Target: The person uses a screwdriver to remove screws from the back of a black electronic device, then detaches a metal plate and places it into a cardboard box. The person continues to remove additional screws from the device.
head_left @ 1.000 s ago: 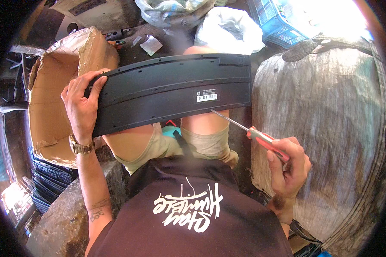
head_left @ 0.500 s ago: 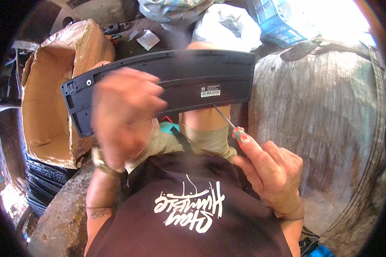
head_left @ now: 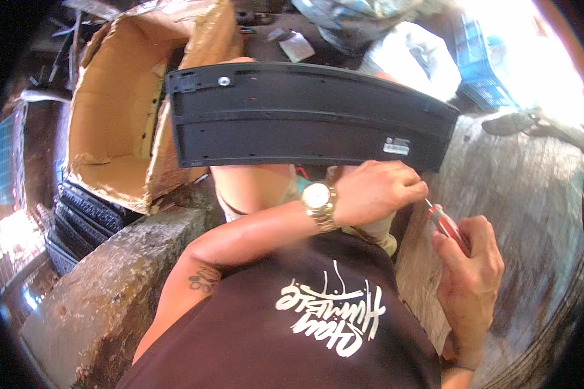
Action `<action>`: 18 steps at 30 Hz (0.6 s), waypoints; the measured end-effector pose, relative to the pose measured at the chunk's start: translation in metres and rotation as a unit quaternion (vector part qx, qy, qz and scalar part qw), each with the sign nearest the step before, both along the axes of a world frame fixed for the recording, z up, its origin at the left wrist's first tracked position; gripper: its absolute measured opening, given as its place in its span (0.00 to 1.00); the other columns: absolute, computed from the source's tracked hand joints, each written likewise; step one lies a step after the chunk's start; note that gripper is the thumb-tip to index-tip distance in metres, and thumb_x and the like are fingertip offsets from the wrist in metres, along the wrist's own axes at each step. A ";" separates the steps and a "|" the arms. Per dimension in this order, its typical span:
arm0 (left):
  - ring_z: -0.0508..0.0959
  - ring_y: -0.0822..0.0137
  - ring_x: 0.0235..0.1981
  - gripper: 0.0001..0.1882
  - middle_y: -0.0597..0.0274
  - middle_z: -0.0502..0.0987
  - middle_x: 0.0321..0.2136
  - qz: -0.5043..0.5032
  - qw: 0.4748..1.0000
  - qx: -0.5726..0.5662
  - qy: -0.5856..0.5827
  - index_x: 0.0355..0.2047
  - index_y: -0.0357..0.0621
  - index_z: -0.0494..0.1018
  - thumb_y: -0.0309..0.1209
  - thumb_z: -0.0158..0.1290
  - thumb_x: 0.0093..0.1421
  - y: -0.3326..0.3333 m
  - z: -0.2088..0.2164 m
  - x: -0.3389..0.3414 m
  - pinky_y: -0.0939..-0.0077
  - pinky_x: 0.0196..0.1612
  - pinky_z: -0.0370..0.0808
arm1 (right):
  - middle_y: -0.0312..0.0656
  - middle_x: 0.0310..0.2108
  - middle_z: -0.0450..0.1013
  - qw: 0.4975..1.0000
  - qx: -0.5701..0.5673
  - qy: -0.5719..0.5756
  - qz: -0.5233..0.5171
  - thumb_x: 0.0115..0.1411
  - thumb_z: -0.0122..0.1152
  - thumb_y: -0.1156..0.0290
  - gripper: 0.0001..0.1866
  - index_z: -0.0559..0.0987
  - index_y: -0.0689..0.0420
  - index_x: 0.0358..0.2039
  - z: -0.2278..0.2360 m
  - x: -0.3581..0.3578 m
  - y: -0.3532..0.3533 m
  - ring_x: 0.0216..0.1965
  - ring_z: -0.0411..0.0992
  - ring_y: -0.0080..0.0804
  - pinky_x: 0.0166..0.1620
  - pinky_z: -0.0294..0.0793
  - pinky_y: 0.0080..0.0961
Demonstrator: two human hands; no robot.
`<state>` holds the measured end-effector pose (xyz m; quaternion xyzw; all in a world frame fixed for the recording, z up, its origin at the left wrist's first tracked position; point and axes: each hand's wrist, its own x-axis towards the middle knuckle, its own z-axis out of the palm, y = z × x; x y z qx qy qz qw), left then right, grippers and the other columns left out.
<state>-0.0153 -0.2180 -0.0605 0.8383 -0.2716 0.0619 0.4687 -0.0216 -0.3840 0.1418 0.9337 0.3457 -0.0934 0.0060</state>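
A black keyboard [head_left: 292, 117] lies upside down across my knees, its flat underside facing up. My left hand [head_left: 376, 191], with a gold wristwatch [head_left: 319, 202] on its wrist, reaches across my body to the keyboard's near right edge with its fingers curled there, beside the screwdriver's tip. Whether it pinches something small I cannot tell. My right hand [head_left: 470, 272] is closed around a red-handled screwdriver [head_left: 446, 223], whose tip points up toward the keyboard's right corner.
An open cardboard box [head_left: 126, 110] stands at the left. Below it is a stack of black keyboards [head_left: 84, 220]. A large woven sack [head_left: 525, 207] fills the right side, white bags [head_left: 415, 61] lie beyond the keyboard, and I sit on a rough concrete ledge [head_left: 104, 305].
My left hand let go of the keyboard's left end and swung across to its near right edge. The keyboard shifted toward the right. The screwdriver stays in my right hand.
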 end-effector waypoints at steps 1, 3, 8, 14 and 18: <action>0.84 0.55 0.49 0.11 0.59 0.82 0.46 0.010 1.000 -0.014 -0.013 0.46 0.49 0.77 0.31 0.53 0.63 -0.001 -0.003 0.001 0.60 0.45 0.84 | 0.46 0.36 0.72 1.000 0.010 0.002 -0.009 0.57 0.70 0.77 0.17 0.83 0.54 0.48 0.002 -0.001 -0.001 0.33 0.77 0.47 0.34 0.77 0.42; 0.84 0.55 0.44 0.09 0.61 0.83 0.40 0.051 0.995 -0.062 -0.058 0.43 0.49 0.78 0.32 0.53 0.63 -0.003 -0.008 0.000 0.61 0.43 0.84 | 0.48 0.37 0.73 0.999 0.020 0.006 -0.048 0.60 0.69 0.76 0.19 0.81 0.56 0.53 0.001 -0.003 -0.003 0.35 0.79 0.49 0.35 0.77 0.43; 0.84 0.55 0.43 0.10 0.59 0.82 0.41 0.049 0.997 -0.033 -0.055 0.43 0.48 0.78 0.32 0.54 0.63 -0.004 -0.009 -0.005 0.61 0.42 0.84 | 0.47 0.36 0.73 0.999 -0.023 -0.023 -0.039 0.66 0.64 0.77 0.16 0.80 0.58 0.54 -0.008 -0.010 -0.008 0.33 0.78 0.49 0.37 0.77 0.45; 0.85 0.54 0.42 0.12 0.56 0.82 0.41 0.046 0.996 -0.035 -0.071 0.46 0.47 0.77 0.33 0.54 0.63 -0.006 -0.012 -0.006 0.59 0.39 0.84 | 0.46 0.38 0.74 0.992 0.070 0.013 -0.107 0.64 0.65 0.77 0.18 0.81 0.58 0.54 -0.002 -0.012 -0.013 0.38 0.79 0.48 0.40 0.79 0.43; 0.85 0.55 0.45 0.13 0.58 0.82 0.41 0.043 0.997 -0.027 -0.067 0.47 0.46 0.79 0.31 0.54 0.63 -0.007 -0.011 -0.008 0.56 0.40 0.85 | 0.48 0.43 0.79 0.993 -0.116 -0.020 0.011 0.64 0.67 0.74 0.21 0.79 0.56 0.58 0.004 -0.015 -0.014 0.44 0.83 0.51 0.44 0.82 0.41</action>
